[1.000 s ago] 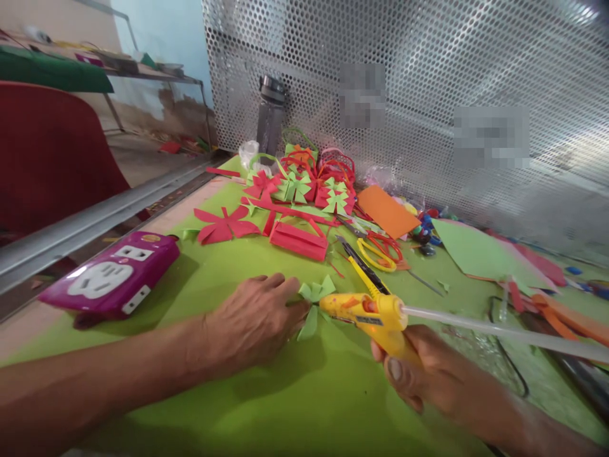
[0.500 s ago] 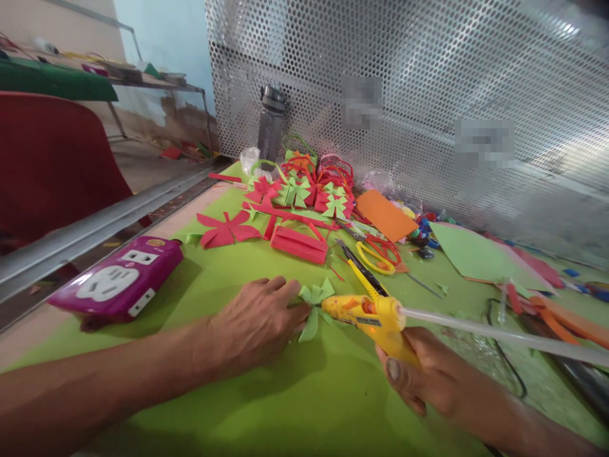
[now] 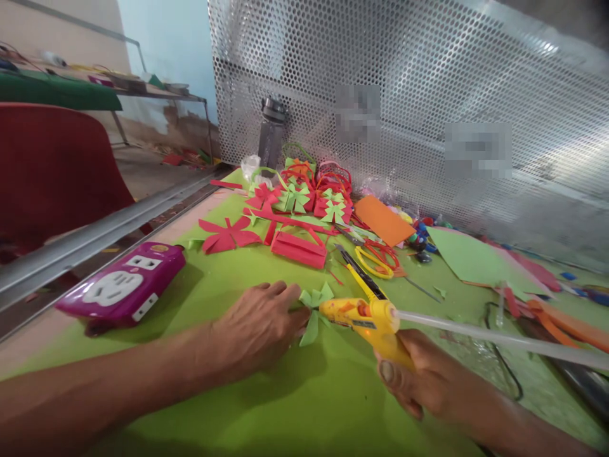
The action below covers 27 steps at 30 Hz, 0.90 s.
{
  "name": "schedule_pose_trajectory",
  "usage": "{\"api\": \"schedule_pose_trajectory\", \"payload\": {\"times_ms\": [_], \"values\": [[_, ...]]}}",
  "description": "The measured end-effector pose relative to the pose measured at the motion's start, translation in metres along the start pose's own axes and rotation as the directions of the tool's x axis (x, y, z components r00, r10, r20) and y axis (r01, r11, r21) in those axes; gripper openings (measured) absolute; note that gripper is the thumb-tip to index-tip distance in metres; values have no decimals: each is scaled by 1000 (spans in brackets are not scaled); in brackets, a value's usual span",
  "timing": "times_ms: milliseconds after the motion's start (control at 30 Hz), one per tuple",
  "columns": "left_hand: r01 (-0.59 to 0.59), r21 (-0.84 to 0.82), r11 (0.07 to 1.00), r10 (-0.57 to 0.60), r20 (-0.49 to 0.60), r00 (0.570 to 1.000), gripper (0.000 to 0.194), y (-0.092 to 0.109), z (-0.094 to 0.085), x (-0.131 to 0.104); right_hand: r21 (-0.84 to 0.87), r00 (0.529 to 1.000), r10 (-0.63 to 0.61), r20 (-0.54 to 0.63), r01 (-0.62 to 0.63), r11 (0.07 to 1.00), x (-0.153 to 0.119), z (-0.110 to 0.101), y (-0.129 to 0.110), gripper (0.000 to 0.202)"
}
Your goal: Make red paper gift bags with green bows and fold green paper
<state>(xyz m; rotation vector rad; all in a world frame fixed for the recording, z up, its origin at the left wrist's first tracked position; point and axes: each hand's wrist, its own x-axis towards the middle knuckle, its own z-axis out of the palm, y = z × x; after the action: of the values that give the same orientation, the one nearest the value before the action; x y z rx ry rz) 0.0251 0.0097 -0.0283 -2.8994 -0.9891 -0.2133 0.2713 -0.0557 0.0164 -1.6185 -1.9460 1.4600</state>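
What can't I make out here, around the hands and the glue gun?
All in the head view:
- Left hand fingertips: hidden by the hand itself at the green paper flower.
- Glue gun trigger: hidden by gun and right hand.
- Glue stick end: cut off by the right edge.
- Perforated metal sheet: two patches pixelated.

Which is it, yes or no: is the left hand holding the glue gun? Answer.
No, the right hand grips the yellow glue gun.

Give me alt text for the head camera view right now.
A right hand holds a yellow glue gun, its nozzle at a light green paper flower that the left hand touches on a green tabletop. Behind lie red paper pieces, a cutter and scissors; a purple power strip sits at left.
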Motion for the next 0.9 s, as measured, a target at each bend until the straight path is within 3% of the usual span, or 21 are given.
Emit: {"api": "schedule_pose_trajectory", "payload": {"times_ms": [267, 900], "values": [[14, -13, 1000, -14, -40, 999, 23, 0, 3, 1, -94, 998, 29, -49, -33, 995, -3, 0, -3, 52], [8, 0, 1000, -8, -27, 1000, 23, 1, 0, 0, -12, 999, 32, -27, -32, 999, -2, 1, 0, 49]]}}
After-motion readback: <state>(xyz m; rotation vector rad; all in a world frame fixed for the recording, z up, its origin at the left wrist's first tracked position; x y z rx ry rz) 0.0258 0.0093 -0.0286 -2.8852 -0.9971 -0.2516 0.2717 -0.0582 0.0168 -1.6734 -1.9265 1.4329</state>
